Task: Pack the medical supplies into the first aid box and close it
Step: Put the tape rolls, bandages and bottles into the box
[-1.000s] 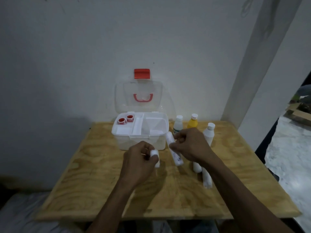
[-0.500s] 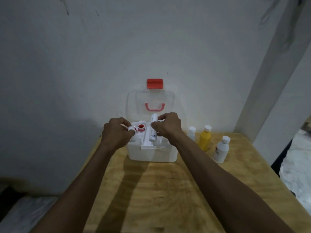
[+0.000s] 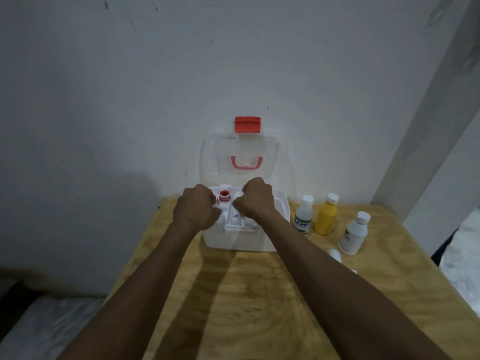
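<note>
Box (image 3: 244, 237), white with a clear lid (image 3: 240, 158) standing open against the wall, is sitting at the far edge of the wooden surface (image 3: 259, 302), just above the centre of the frame. A red latch (image 3: 247, 124) is showing at the top of the lid and a red handle (image 3: 245, 162) across its middle. Both hands are reaching over the box's tray. The left hand (image 3: 196, 207) is curling over the tray's left side, fingers bent around something white that is mostly hidden, so I cannot tell whether it is gripping it. The right hand (image 3: 255, 200) is clenching over the tray's middle, with a white roll (image 3: 235, 216) lying in the narrow centre slot just under its knuckles; whether the fingers are pinching that roll I cannot tell. A red-ringed tape (image 3: 224, 196) is sitting in the tray between the two hands. Right of the box, three capped bottles are standing on the surface: a clear bottle (image 3: 303, 215) nearest, a yellow bottle (image 3: 326, 215) beside it, and a white bottle (image 3: 354, 235) further right and nearer the camera. A small white item (image 3: 335, 254) is lying beside the right forearm.
</note>
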Available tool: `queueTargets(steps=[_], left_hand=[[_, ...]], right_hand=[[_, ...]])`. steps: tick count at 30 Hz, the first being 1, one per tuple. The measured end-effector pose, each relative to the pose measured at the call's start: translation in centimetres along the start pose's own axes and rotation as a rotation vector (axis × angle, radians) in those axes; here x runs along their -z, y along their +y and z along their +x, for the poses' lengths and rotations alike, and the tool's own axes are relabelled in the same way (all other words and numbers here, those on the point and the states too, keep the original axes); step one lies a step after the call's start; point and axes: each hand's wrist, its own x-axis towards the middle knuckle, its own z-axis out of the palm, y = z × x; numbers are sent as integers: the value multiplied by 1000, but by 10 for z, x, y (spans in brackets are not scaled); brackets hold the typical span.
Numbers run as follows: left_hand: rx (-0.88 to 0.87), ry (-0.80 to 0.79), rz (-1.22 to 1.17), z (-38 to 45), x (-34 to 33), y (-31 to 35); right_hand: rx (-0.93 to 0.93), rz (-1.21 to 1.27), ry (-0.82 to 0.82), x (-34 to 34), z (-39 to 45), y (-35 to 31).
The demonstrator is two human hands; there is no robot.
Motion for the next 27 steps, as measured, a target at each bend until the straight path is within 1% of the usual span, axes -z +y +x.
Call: queueTargets(steps=[5, 8, 11, 13, 15, 18, 21, 23, 26, 27], left_hand=[[-1, 58, -30, -1, -8, -4], [-12, 122, -56, -7, -9, -6], [-48, 192, -74, -21, -7, 0], [-72, 201, -127, -36, -6, 10], [-104, 161, -183, -54, -8, 20], [-127, 44, -279, -83, -16, 34], [-158, -65, -344, -105, -32, 49], [-176, -147, -357, -116, -45, 60], [-213, -229, -349, -124, -67, 82], [-216, -245, -343, -124, -75, 90]], right_hand=[[68, -15, 9, 0, -3, 4], [104, -7, 40, 10, -9, 5], [126, 35, 72, 24, -19, 9], [117, 87, 61, 35, -29, 17], [98, 148, 34, 48, -41, 28], [101, 172, 33, 74, -69, 51], [77, 174, 84, 101, -95, 85], [12, 163, 136, 118, -107, 111], [-64, -5, 228, 138, -116, 151], [-93, -64, 234, 142, -117, 164]])
